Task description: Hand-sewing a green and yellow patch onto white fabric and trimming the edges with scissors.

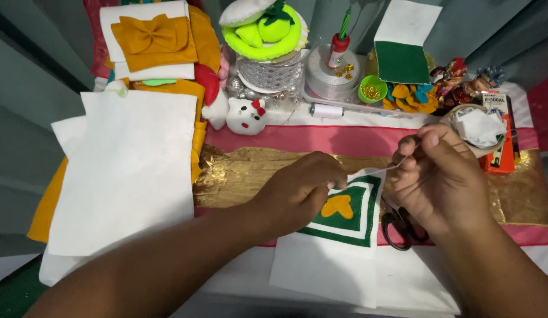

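Observation:
My left hand (300, 191) rests on a white felt piece (333, 265) that carries a green square border and a yellow heart (337, 206), its fingers pinched at the upper edge of the green part. My right hand (442, 176) is raised just to the right, fingers pinched on a thin white thread (377, 170) that runs back to the felt under my left hand. Whether a needle is on the thread cannot be made out. Black-handled scissors (399, 228) lie partly under my right hand.
White felt sheets (130, 171) lie at the left over orange ones. At the back are an orange bow (150, 36), a neon green felt fruit piece (263, 32), ribbon spools (273, 73), a white thread spool (327, 110), a green cup of beads (372, 89), felt flowers (410, 98).

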